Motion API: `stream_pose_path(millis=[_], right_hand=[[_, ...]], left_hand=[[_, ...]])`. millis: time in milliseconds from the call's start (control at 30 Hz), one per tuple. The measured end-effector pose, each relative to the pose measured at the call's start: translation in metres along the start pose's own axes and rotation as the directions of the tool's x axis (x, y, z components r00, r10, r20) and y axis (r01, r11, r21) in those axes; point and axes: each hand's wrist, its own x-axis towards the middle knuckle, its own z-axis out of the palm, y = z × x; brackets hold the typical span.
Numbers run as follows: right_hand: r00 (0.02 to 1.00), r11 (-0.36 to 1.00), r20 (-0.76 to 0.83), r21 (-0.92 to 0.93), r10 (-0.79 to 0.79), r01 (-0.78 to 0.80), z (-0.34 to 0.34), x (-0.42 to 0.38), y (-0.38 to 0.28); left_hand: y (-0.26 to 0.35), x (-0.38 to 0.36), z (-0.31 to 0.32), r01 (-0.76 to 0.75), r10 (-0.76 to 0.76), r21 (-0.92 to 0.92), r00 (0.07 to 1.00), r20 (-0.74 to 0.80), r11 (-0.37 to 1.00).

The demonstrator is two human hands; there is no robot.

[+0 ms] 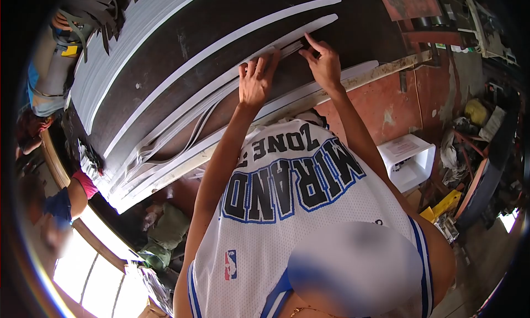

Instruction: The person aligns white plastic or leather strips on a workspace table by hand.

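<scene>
My left hand (255, 85) lies over one of the long white strips (215, 81) on the dark tabletop (182, 36), its fingers bent down onto the strip. Just to the right, my right hand (324, 67) has its thumb and index finger apart near the short end of a thin strip. No held thing shows between them. More pale strips lie lengthwise beside and beyond my hands, several in a looped bundle (165, 144) to the left.
A thick stack of white-edged sheets (118, 58) covers the far left. A wooden edge (386, 69) borders the near side. A white plastic bin (411, 160) stands at right, by piled scrap (458, 152). At left are another person's pink sleeve (84, 184) and dark strips (102, 11).
</scene>
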Motion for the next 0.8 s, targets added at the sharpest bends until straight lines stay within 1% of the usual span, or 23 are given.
stream_pose_path(millis=[67, 100, 167, 200, 267, 300, 367, 500, 600, 667, 800], right_hand=[[0.995, 0.997, -0.051, -0.011, -0.081, 0.080, 0.000, 0.000, -0.001], [0.995, 0.997, -0.050, -0.011, -0.082, 0.081, 0.001, 0.000, -0.002], [0.988, 0.987, -0.079, -0.103, -0.133, 0.125, 0.003, -0.001, -0.003], [0.988, 0.987, -0.078, -0.105, -0.134, 0.126, 0.004, -0.003, -0.002], [0.974, 0.990, -0.199, -0.105, -0.109, 0.089, 0.006, -0.007, 0.001], [0.974, 0.990, -0.200, -0.107, -0.108, 0.088, 0.008, -0.009, 0.002], [0.973, 0.990, -0.221, -0.139, -0.062, 0.032, 0.009, -0.013, 0.000], [0.972, 0.989, -0.231, -0.145, -0.043, 0.010, 0.015, -0.016, -0.004], [0.967, 0.992, -0.252, -0.125, -0.047, 0.016, 0.019, -0.016, -0.007], [0.960, 0.997, -0.273, -0.071, -0.061, 0.043, 0.022, -0.016, -0.006], [0.958, 0.998, -0.285, -0.058, -0.030, 0.014, 0.024, -0.019, -0.012]], left_hand=[[0.003, 0.005, 0.003, 0.009, -0.009, -0.010, 1.000, 0.012, 1.000], [0.004, 0.008, 0.004, 0.011, -0.011, -0.010, 1.000, 0.012, 1.000], [0.005, 0.013, 0.006, -0.039, 0.035, -0.058, 0.997, -0.066, 0.998], [0.005, 0.013, 0.006, -0.038, 0.034, -0.059, 0.997, -0.067, 0.998], [0.004, 0.012, 0.005, -0.050, 0.048, -0.049, 0.998, -0.047, 0.998], [0.004, 0.011, 0.005, -0.051, 0.049, -0.050, 0.998, -0.048, 0.997], [0.006, 0.011, 0.005, -0.025, 0.025, -0.018, 1.000, -0.003, 1.000], [0.006, 0.010, 0.009, -0.025, 0.024, -0.035, 0.999, -0.031, 0.999], [0.005, 0.009, 0.007, -0.024, 0.022, -0.050, 0.999, -0.046, 0.998], [0.006, 0.010, 0.006, -0.011, 0.008, -0.058, 0.998, -0.057, 0.998], [0.003, 0.006, 0.002, -0.020, 0.017, -0.056, 0.998, -0.054, 0.998]])
